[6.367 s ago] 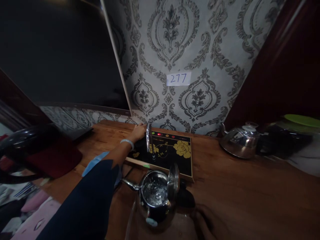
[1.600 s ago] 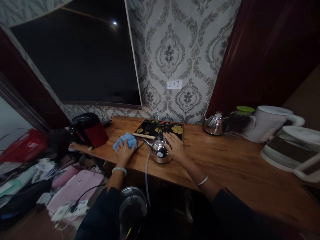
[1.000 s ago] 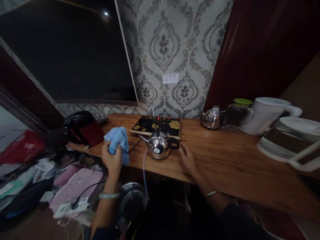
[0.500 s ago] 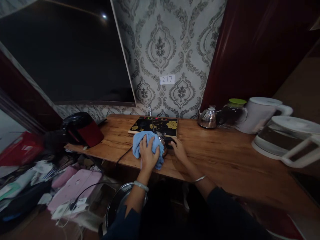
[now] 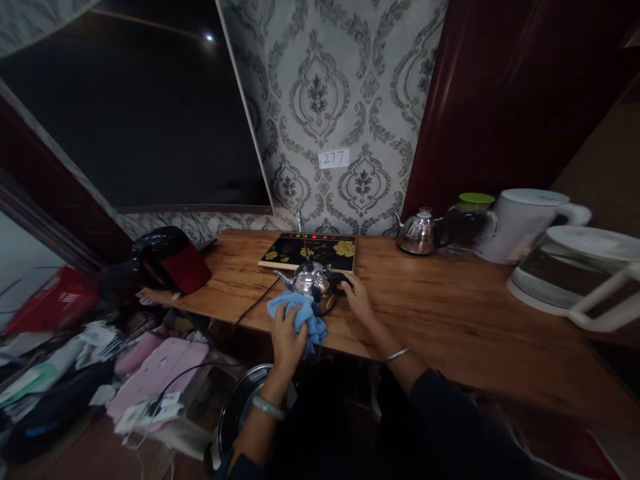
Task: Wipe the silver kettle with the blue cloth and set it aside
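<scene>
small silver kettle (image 5: 307,275) upright on the table (image 5: 430,300), near its front edge, just before the black-and-gold panel (image 5: 327,255); spout toward the person's left, handle toward the right. left grip (image 5: 288,341) is closed on a bunched blue cloth (image 5: 295,310), the folds up against the kettle's lower front; some hangs toward the table edge. the bunching likely puts a soft wad between fingers and metal. right grip (image 5: 359,301) is closed on the black handle (image 5: 336,277); how far its fingers wrap cannot be made out. the hold probably steadies the kettle against the cloth's push, the loop offering a grasp clear of the shiny body. curved metal tube (image 5: 300,223) rises behind the lid, on the panel side. a second kettle (image 5: 417,235), green-lidded jar (image 5: 465,227) and white jug (image 5: 520,227) stand well off to the right, seemingly leaving elbow room. red-and-black appliance (image 5: 173,263) sits at the table's left end. metal basin (image 5: 226,410) below the edge, partly behind the left forearm; its contents cannot be told.
</scene>
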Action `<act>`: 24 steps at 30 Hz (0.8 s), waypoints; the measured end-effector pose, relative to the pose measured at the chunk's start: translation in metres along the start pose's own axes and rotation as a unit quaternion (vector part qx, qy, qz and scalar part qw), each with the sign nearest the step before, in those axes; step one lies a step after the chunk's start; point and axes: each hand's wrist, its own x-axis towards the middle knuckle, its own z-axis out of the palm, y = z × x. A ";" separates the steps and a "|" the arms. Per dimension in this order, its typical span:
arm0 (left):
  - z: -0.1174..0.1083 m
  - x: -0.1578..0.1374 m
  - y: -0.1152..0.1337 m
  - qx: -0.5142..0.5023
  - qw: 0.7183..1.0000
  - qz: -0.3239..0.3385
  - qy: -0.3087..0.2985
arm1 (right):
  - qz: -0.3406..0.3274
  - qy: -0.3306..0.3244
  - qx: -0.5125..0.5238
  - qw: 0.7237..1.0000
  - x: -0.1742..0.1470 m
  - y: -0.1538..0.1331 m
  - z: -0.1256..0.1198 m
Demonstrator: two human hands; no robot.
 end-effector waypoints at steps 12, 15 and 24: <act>0.042 0.048 0.051 0.112 0.985 0.089 -0.099 | 0.020 -0.024 0.027 0.999 0.003 0.008 -0.005; 0.047 0.039 0.041 0.098 0.986 0.083 -0.103 | 0.037 -0.018 0.010 0.999 0.001 0.009 -0.005; 0.028 0.007 0.024 0.091 0.990 0.066 -0.083 | 0.047 0.006 -0.008 0.999 -0.004 0.007 -0.004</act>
